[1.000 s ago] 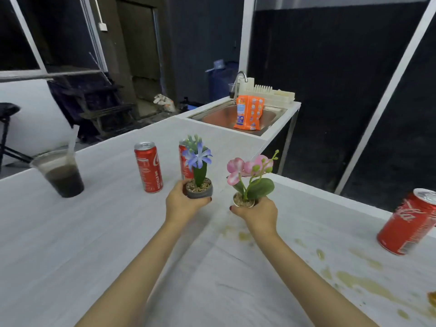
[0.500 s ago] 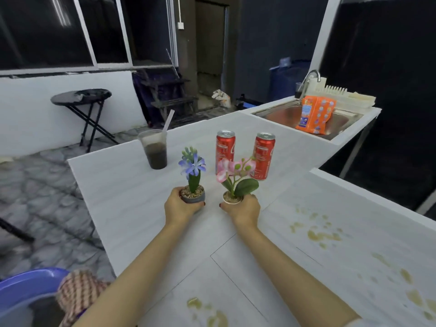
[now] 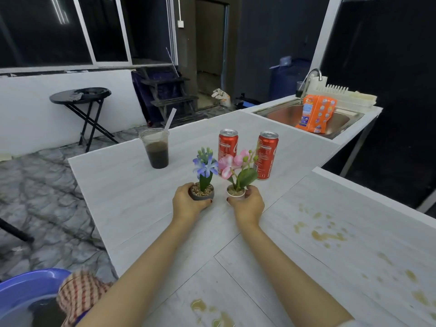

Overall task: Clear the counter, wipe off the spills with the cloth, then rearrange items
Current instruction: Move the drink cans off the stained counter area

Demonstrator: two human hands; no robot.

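Observation:
My left hand [image 3: 186,204] grips a small grey pot with a blue flower [image 3: 203,178]. My right hand [image 3: 247,205] grips a small white pot with a pink orchid [image 3: 237,172]. Both pots are low over the white counter [image 3: 122,182], side by side. Just behind them stand two red cans [image 3: 227,143] [image 3: 267,154]. A plastic cup of dark drink with a straw [image 3: 157,149] stands to the left. Brown spills [image 3: 328,236] stain the counter at right, and more brown spills [image 3: 212,312] lie at the near edge. A red-checked cloth [image 3: 79,295] hangs on a blue basin [image 3: 26,289] at bottom left.
A steel sink [image 3: 313,115] at the counter's far end holds an orange packet [image 3: 316,113]; a white dish rack [image 3: 344,95] stands behind it. A black folding table [image 3: 81,96] stands on the floor to the left. The counter's left edge drops to the marble floor.
My view has swung left, bringing the basin and cloth into sight. Both hands carried the pots leftward and lower, close in front of the two cans, which have changed places relative to the pots.

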